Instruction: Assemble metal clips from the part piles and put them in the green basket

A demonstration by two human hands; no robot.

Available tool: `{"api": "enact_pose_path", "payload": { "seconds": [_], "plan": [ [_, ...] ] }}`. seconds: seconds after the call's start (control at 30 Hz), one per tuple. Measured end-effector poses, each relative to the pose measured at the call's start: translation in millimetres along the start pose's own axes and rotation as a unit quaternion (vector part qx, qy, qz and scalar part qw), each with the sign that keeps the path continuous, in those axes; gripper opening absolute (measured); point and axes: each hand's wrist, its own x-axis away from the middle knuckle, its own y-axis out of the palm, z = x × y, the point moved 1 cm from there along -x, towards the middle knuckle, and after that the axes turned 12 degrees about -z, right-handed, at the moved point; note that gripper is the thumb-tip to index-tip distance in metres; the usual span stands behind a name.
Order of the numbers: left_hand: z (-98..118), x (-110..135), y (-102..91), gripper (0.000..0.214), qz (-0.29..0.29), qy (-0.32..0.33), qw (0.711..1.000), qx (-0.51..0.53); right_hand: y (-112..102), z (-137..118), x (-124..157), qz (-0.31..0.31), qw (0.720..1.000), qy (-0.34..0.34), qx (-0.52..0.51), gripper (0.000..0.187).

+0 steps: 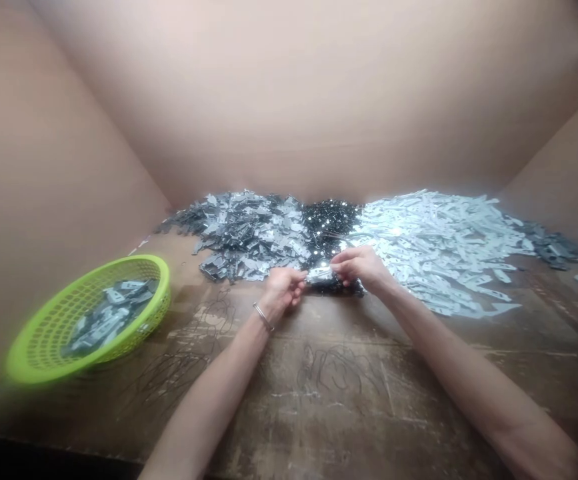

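Observation:
Between my two hands is a small flat silvery metal piece [320, 274], held just above the near edge of the dark pile. My left hand [283, 288], with a bracelet at the wrist, pinches its left end. The fingers of my right hand [361, 267] are closed at its right end. Behind them lies a heap of small black parts with shiny round heads [331, 220]. Left of it rises a pile of grey metal plates [253, 230], and to the right spreads a pile of pale, long metal strips [439, 247]. The piece's finer details are blurred.
A lime-green plastic basket [163, 280] with metal pieces in it stands tilted at the left of the worn wooden table [329, 413]. Darker flat parts [559, 247] lie at the far right. Tall brown panels [319, 100] enclose the back and sides.

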Motion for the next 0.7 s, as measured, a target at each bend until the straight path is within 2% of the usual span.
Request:
{"api": "enact_pose_path", "payload": {
  "seconds": [0.7],
  "plan": [
    [0.9, 2.2, 6.3, 0.015, -0.006, -0.019, 1.000, 0.009, 8.5, 4.8, -1.3, 0.012, 0.999, 0.042, -0.018, 0.005]
  ]
}}
